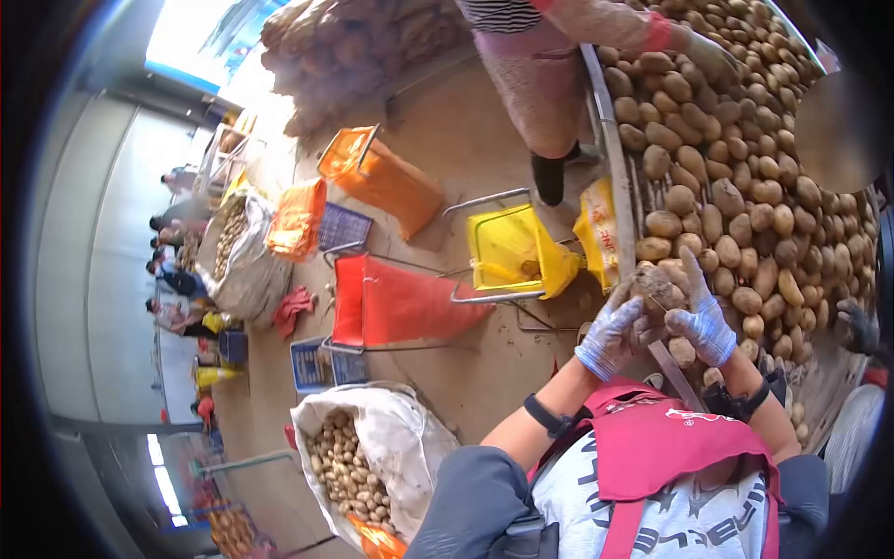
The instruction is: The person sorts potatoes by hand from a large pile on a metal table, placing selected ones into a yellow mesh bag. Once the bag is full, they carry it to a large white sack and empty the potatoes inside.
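Observation:
A rough, soil-caked potato [655,287] sits between my two gloved hands above the near edge of the sorting table [610,158]. My left hand [610,337] is closed around its left and lower side. On the other side, my right hand [706,326] grips it with the thumb below and the index finger stretched along its edge. Both gloves are pale and soiled. Many loose potatoes [731,200] cover the table beyond my hands.
A co-worker's gloved hand [712,58] reaches over the potatoes at the top; another dark glove [855,328] is at the right. Framed yellow [507,247], red [391,303] and orange bags [386,182] stand left. A white sack [400,433] of potatoes is lower left.

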A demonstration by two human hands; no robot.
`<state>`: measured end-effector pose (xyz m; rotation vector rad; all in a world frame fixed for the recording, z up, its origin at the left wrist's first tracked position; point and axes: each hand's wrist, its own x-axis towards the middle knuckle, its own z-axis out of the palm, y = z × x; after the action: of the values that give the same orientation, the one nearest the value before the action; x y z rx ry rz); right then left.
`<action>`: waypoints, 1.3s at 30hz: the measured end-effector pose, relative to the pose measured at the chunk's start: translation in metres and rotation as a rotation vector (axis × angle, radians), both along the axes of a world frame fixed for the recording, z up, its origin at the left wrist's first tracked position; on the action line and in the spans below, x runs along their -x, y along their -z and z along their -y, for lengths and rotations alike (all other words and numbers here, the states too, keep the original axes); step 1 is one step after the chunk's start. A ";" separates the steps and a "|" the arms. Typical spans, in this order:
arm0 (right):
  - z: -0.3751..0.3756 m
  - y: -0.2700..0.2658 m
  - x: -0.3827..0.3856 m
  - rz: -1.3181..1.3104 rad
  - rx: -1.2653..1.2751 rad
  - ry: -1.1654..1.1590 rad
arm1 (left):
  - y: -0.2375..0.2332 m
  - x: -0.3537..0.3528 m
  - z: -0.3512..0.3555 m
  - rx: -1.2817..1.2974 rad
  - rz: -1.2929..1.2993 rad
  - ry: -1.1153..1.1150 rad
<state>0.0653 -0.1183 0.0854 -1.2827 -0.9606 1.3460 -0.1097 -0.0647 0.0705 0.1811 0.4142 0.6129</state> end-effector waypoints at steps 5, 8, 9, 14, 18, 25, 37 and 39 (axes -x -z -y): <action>-0.014 0.006 -0.020 0.133 -0.106 0.023 | -0.042 0.187 -0.089 -0.093 0.237 -0.656; 0.000 0.020 -0.055 0.351 -0.065 0.010 | -0.060 0.343 -0.095 -0.296 0.030 -0.963; 0.012 0.037 -0.074 0.447 -0.057 0.028 | -0.065 0.371 -0.082 -0.294 -0.113 -1.109; 0.066 0.080 -0.128 0.569 0.118 0.132 | -0.090 0.486 0.005 -0.138 -0.154 -1.587; 0.065 0.084 -0.153 0.950 -0.018 0.297 | -0.100 0.626 0.090 0.119 -0.831 -1.787; 0.130 0.083 -0.130 1.537 0.219 0.085 | 0.077 0.520 -0.046 0.066 -0.947 -0.773; 0.065 0.043 -0.167 1.426 0.490 0.276 | 0.028 -0.200 -0.016 -1.614 -0.780 0.335; 0.055 0.106 -0.164 1.711 0.341 0.510 | 0.039 -0.225 -0.010 -1.254 -0.741 0.347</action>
<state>0.2295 -0.1729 -0.0208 -2.7327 -1.2621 -0.3146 0.1156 -0.0551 0.0316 1.6783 0.6386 0.3653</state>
